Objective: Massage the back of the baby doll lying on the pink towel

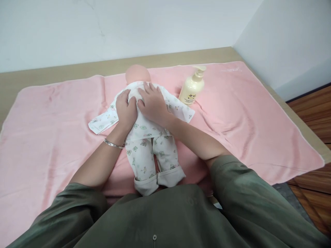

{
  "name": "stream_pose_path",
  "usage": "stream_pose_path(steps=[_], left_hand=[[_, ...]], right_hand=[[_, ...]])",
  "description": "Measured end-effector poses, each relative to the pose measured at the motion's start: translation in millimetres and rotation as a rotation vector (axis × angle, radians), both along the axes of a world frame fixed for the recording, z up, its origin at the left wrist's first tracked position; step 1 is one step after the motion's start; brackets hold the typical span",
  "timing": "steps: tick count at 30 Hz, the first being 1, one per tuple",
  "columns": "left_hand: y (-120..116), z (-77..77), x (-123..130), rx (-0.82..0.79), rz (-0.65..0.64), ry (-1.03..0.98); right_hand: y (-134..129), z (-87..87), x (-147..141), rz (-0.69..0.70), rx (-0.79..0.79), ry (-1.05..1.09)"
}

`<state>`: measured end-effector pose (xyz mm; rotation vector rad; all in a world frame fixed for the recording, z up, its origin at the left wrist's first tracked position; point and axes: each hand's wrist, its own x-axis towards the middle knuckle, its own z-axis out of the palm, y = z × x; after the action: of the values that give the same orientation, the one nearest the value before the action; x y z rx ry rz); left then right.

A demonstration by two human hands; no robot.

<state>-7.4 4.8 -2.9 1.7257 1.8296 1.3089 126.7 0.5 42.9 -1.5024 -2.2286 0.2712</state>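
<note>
A baby doll [137,73] lies lengthwise in front of me, its smooth bald head at the far end and no face showing. It wears a white printed top [144,128] with the sleeves spread out to both sides, and matching pants [142,156] with turned-up cuffs. My left hand [126,109] rests on the left side of the top, fingers slightly bent and apart. On the upper middle of the top, my right hand [153,103] lies flat with its fingers spread. Neither hand grips anything; the cloth under the palms is hidden.
A pink cloth [64,137] with some wrinkles covers most of the wooden table [217,53]. A cream pump bottle [192,86] stands right of the doll, close to its right-side sleeve. White walls [155,27] border the back and right. Wood-grain drawers [312,117] are at far right.
</note>
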Motion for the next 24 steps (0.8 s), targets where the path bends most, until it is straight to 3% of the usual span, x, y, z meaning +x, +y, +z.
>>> stream_pose_path(steps=[3, 11, 16, 24], left_hand=[[-1, 2.8, 2, -0.008, 0.037, -0.03], [-1, 1.6, 1, 0.006, 0.025, -0.04], [0, 0.0, 1, 0.009, 0.033, -0.016], [1, -6.0, 3, 0.017, 0.055, 0.011]], right_hand=[[6, -12.5, -2, 0.012, -0.027, 0.0], [7, -1.3, 2, 0.006, 0.08, 0.068], [4, -18.8, -3, 0.022, 0.03, 0.037], [13, -41.5, -6, 0.004, 0.116, 0.184]])
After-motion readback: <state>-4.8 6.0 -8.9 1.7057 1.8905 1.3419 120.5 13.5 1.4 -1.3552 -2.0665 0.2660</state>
